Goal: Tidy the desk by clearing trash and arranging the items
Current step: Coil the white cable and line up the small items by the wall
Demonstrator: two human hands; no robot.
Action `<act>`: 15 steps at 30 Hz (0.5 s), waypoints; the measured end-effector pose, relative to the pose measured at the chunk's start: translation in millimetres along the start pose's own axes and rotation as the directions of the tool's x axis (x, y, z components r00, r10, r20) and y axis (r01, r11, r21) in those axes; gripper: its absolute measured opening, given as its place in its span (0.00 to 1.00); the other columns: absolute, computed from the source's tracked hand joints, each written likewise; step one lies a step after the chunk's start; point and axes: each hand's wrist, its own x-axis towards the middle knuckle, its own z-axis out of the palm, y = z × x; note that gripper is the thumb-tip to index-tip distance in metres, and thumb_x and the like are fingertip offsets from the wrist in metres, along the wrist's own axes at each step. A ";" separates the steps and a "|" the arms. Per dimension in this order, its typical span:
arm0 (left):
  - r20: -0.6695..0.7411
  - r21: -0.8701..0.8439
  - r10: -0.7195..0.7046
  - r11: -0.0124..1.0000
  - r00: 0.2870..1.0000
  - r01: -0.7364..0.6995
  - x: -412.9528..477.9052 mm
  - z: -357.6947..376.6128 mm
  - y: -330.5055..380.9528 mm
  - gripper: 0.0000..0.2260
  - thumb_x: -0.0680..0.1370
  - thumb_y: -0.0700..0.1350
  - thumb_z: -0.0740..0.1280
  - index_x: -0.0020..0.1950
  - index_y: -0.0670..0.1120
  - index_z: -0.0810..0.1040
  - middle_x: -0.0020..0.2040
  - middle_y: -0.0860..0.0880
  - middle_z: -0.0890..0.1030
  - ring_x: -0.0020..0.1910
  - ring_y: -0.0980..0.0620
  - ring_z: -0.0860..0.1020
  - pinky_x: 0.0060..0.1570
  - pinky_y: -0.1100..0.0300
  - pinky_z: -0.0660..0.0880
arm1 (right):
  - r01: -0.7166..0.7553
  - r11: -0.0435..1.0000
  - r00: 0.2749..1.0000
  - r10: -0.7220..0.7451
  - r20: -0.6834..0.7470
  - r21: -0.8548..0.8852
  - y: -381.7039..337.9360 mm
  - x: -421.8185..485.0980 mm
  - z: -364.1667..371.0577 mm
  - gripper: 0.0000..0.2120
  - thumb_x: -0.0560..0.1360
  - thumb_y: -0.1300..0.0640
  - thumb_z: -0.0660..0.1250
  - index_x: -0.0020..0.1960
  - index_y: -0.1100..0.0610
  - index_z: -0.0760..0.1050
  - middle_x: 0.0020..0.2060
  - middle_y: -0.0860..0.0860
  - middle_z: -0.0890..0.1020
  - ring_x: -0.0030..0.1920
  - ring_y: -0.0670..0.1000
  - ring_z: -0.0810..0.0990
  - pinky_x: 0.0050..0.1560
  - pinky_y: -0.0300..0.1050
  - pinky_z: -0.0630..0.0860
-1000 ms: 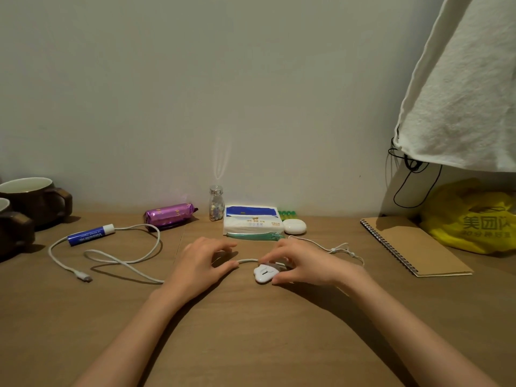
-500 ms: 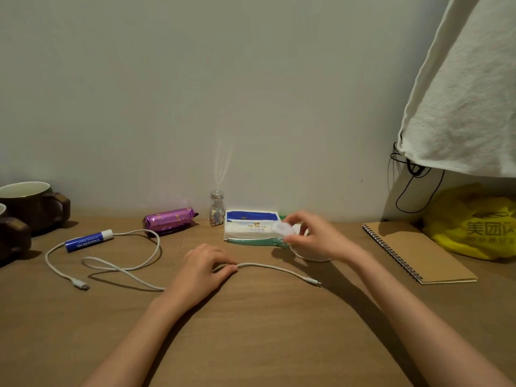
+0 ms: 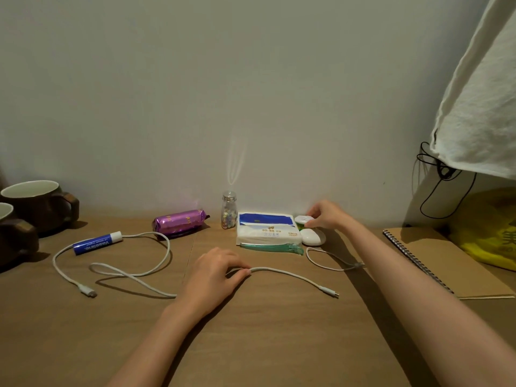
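You are reaching your right hand [image 3: 325, 215] to the back of the desk [image 3: 265, 339], your fingers pinching a small white adapter [image 3: 303, 219]. You are holding it at the right end of the tissue pack [image 3: 266, 233], just behind a white oval case [image 3: 312, 236]. Your left hand [image 3: 215, 275] is lying nearer to you, its curled fingers closing over the white cable [image 3: 293, 276] and pinning it to the wood.

The cable is running left to right across the desk. One part is looping away to the left of your left hand. The shorter free end [image 3: 331, 292] is lying to that hand's right, in front of your right hand. Gathering the cable is probably next, and your left hand is the nearer one.
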 end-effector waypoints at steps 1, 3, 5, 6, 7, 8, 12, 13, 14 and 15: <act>0.000 0.000 -0.001 1.000 1.000 0.001 0.2 0.3 0.0 0.09 0.75 0.55 0.66 0.53 0.58 0.81 0.49 0.60 0.81 0.50 0.61 0.74 0.53 0.59 0.73 | -0.018 1.000 1.000 0.018 0.009 -0.012 -0.8 2.5 -0.4 0.16 0.70 0.55 0.75 0.56 0.59 0.81 0.52 0.54 0.83 0.46 0.50 0.78 0.39 0.40 0.72; -0.003 -0.006 -0.003 1.000 1.000 0.003 -0.1 0.6 0.0 0.09 0.75 0.55 0.66 0.53 0.57 0.81 0.49 0.60 0.81 0.50 0.61 0.74 0.53 0.59 0.73 | -0.059 0.998 0.998 0.060 0.015 -0.019 -3.0 5.7 -2.0 0.17 0.69 0.57 0.76 0.56 0.59 0.81 0.53 0.54 0.83 0.47 0.50 0.77 0.42 0.41 0.73; -0.007 -0.013 0.000 1.000 1.000 0.000 -0.2 0.4 0.3 0.09 0.75 0.54 0.66 0.53 0.57 0.82 0.49 0.60 0.81 0.50 0.61 0.74 0.53 0.58 0.73 | -0.086 0.996 0.996 0.086 0.007 -0.034 -5.8 6.9 -3.3 0.18 0.67 0.59 0.76 0.56 0.59 0.81 0.54 0.54 0.83 0.48 0.50 0.77 0.46 0.41 0.73; -0.009 -0.015 0.001 1.000 1.000 -0.001 -0.5 0.1 0.8 0.09 0.75 0.54 0.66 0.53 0.57 0.82 0.49 0.60 0.81 0.50 0.61 0.74 0.53 0.58 0.73 | -0.087 0.995 0.996 0.087 -0.003 -0.037 -6.8 6.7 -3.6 0.18 0.67 0.60 0.76 0.56 0.59 0.81 0.54 0.54 0.82 0.48 0.50 0.77 0.47 0.42 0.74; -0.007 -0.016 0.000 1.000 1.000 0.000 -0.5 -0.2 1.1 0.09 0.75 0.54 0.66 0.53 0.57 0.82 0.49 0.60 0.81 0.50 0.61 0.74 0.53 0.58 0.73 | -0.082 0.996 0.997 0.082 -0.014 -0.035 -7.4 6.2 -3.5 0.17 0.67 0.60 0.76 0.55 0.59 0.81 0.53 0.54 0.83 0.48 0.51 0.78 0.48 0.42 0.75; -0.004 -0.016 -0.001 1.000 1.000 0.001 -0.7 -0.5 1.9 0.09 0.75 0.54 0.66 0.53 0.57 0.82 0.49 0.60 0.81 0.50 0.61 0.74 0.53 0.59 0.73 | -0.075 0.997 0.997 0.074 -0.021 -0.035 -7.2 5.5 -3.0 0.16 0.67 0.60 0.76 0.54 0.58 0.81 0.53 0.54 0.83 0.49 0.51 0.78 0.48 0.43 0.75; 0.002 -0.021 0.001 1.000 1.000 -0.001 -0.7 -1.2 2.6 0.09 0.76 0.53 0.66 0.53 0.56 0.82 0.49 0.59 0.81 0.51 0.61 0.74 0.54 0.59 0.73 | -0.030 0.997 0.999 0.026 -0.047 -0.076 -3.2 0.8 -0.4 0.15 0.68 0.58 0.75 0.55 0.56 0.82 0.52 0.53 0.84 0.46 0.49 0.77 0.44 0.41 0.72; 0.002 -0.020 0.001 1.000 1.000 -0.001 -0.8 -1.3 2.9 0.09 0.76 0.53 0.66 0.53 0.56 0.82 0.49 0.59 0.81 0.50 0.61 0.74 0.53 0.59 0.73 | -0.016 0.997 0.998 0.011 -0.058 -0.079 -2.3 -0.1 0.6 0.15 0.69 0.59 0.75 0.56 0.55 0.82 0.53 0.54 0.83 0.46 0.49 0.76 0.44 0.40 0.71; 0.002 -0.018 0.000 1.000 1.000 0.000 -0.8 -1.4 3.1 0.09 0.76 0.53 0.66 0.53 0.56 0.82 0.49 0.59 0.81 0.50 0.61 0.74 0.53 0.59 0.72 | -0.001 0.997 0.998 -0.005 -0.070 -0.080 -1.5 -0.8 2.2 0.15 0.70 0.60 0.74 0.57 0.55 0.81 0.54 0.54 0.83 0.46 0.49 0.76 0.44 0.40 0.71; -0.001 -0.016 0.000 1.000 1.000 0.000 -0.7 -1.4 3.2 0.09 0.76 0.53 0.66 0.53 0.56 0.82 0.49 0.59 0.81 0.50 0.60 0.74 0.53 0.60 0.72 | 0.013 0.997 0.996 -0.019 -0.085 -0.079 -1.2 -2.0 4.0 0.15 0.71 0.61 0.72 0.57 0.55 0.81 0.54 0.54 0.83 0.47 0.49 0.76 0.44 0.40 0.72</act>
